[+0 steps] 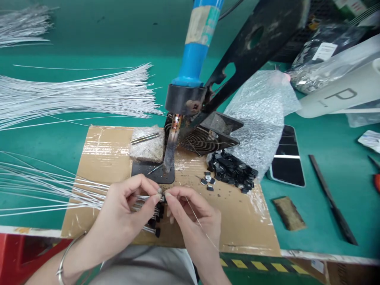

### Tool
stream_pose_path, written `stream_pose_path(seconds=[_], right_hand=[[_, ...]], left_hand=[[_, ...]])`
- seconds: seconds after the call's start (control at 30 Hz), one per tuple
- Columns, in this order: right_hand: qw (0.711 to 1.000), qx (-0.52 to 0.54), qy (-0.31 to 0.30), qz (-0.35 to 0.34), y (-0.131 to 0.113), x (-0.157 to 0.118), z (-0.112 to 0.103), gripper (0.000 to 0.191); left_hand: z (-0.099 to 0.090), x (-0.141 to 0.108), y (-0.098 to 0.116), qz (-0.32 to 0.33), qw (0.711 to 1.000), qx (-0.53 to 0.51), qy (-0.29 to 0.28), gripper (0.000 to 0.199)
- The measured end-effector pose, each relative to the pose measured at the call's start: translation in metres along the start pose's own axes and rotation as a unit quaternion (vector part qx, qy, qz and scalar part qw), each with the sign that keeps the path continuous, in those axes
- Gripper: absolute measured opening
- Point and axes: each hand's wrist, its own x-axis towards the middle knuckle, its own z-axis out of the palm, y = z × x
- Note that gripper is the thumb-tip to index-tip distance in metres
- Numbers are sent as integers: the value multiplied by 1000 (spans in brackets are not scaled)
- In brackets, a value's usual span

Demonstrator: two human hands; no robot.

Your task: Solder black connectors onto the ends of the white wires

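My left hand (127, 213) is closed in a pinch on a thin white wire, whose end is mostly covered by the fingertips. Touching those fingertips, my right hand (197, 217) pinches a small black connector (163, 196), only partly visible. A thin strand of solder wire (198, 221) passes across the right fingers and palm. Just above both hands is the tip of a soldering iron (170, 156) with a blue handle, clamped pointing down. Under the left hand lie white wires (86, 194), several with black connectors (156, 231) on their ends.
A cardboard sheet (237, 237) covers the work spot. Loose black connectors (231, 170) are heaped at right, near a fan (202, 140) and bubble wrap (261, 111). A phone (287, 158), a brown pad (289, 213) and a black strip (332, 198) lie right; a white wire bundle (74, 97) lies left.
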Motion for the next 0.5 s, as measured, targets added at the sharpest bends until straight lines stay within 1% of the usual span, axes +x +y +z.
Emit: stream_pose_path(seconds=[0.1, 0.17, 0.23, 0.27, 0.33, 0.5], right_hand=[[999, -30, -9, -16, -2, -1, -1, 16], [997, -66, -11, -36, -4, -3, -3, 25], [993, -108, -1, -49, -7, -5, -6, 36], [990, -130, 8, -53, -8, -7, -8, 38], [985, -162, 19, -64, -8, -9, -12, 36], [974, -202, 7, -99, -5, -8, -23, 33]], left_hand=[[1, 3, 2, -2, 1000, 3, -5, 14], [2, 5, 3, -4, 1000, 10, -7, 13], [2, 5, 3, -2, 1000, 23, 2, 13], [3, 6, 4, -1, 999, 32, 8, 13], [4, 7, 4, 5, 999, 46, 17, 13], [5, 11, 3, 14, 998, 61, 31, 14]])
